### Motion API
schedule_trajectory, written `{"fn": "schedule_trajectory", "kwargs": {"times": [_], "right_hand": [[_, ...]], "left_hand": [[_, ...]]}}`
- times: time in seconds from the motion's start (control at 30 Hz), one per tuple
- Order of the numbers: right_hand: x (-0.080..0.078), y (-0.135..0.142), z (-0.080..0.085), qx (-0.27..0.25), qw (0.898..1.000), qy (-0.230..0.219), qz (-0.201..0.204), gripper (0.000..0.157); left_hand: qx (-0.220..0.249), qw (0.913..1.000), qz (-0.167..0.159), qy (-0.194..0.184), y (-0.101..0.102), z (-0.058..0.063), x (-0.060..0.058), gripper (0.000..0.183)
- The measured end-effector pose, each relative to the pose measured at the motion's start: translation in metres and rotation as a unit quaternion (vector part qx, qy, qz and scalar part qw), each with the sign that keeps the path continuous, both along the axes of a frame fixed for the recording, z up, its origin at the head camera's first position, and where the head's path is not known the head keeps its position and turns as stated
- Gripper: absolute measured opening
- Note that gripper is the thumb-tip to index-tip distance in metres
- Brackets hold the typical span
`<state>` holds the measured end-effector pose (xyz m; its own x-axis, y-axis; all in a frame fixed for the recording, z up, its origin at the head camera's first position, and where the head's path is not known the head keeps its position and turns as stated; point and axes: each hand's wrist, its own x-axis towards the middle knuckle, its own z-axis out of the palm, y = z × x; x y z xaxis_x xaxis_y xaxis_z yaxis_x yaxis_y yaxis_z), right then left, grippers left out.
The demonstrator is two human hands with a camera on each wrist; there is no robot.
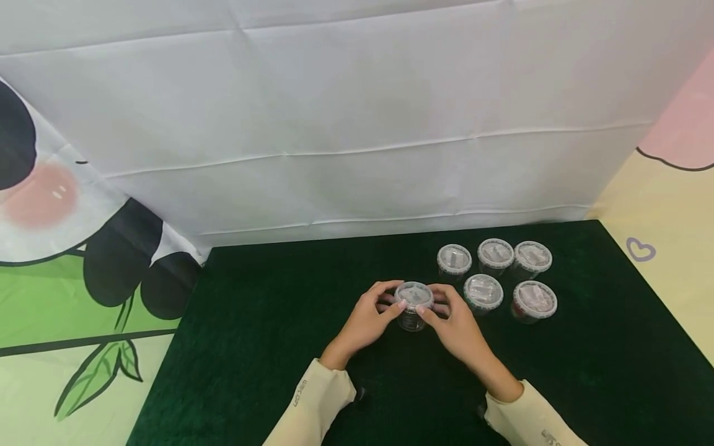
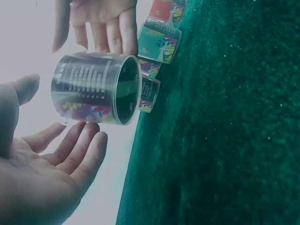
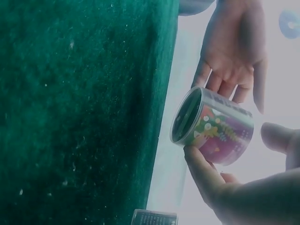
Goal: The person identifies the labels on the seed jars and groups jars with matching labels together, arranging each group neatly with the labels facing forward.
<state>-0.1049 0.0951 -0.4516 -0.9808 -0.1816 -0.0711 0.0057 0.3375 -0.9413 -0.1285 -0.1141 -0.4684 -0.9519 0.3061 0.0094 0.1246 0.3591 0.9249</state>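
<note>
Both hands hold a small clear plastic tub with a round lid, from its two sides. In the head view the left hand is at its left and the right hand at its right, thumbs at the near lid rim, fingers reaching around the far side. The tub appears raised off the cloth in the left wrist view, its clear base showing. Printed text and colourful leaf shapes cover its wall. In the right wrist view the tub shows a purple side, a right fingertip at its base rim.
Several similar lidded tubs stand grouped right of the hands, the nearest tub close to the right hand and another tub at the right. A dark green cloth covers the table. A white curtain hangs behind.
</note>
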Motion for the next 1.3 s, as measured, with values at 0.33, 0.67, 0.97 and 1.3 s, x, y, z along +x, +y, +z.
{"fn": "schedule_trajectory", "kwargs": {"times": [0.33,0.67,0.97,1.3], "right_hand": [[-0.001,0.003,0.006,-0.051,0.997,-0.047,0.039,0.051],[-0.003,0.002,0.004,-0.102,0.987,-0.079,0.092,0.050],[-0.002,-0.005,0.002,-0.091,0.990,-0.075,0.078,0.050],[0.001,-0.018,0.006,-0.048,0.996,-0.062,0.039,0.052]], "left_hand": [[0.032,0.9984,-0.004,-0.046,-0.009,0.002,0.001,0.042],[0.085,0.9888,-0.044,-0.114,-0.017,-0.003,0.006,0.054],[0.107,0.9875,-0.002,-0.116,-0.017,-0.006,0.013,0.053],[0.093,0.9873,0.079,-0.102,-0.007,-0.002,0.018,0.051]]}}
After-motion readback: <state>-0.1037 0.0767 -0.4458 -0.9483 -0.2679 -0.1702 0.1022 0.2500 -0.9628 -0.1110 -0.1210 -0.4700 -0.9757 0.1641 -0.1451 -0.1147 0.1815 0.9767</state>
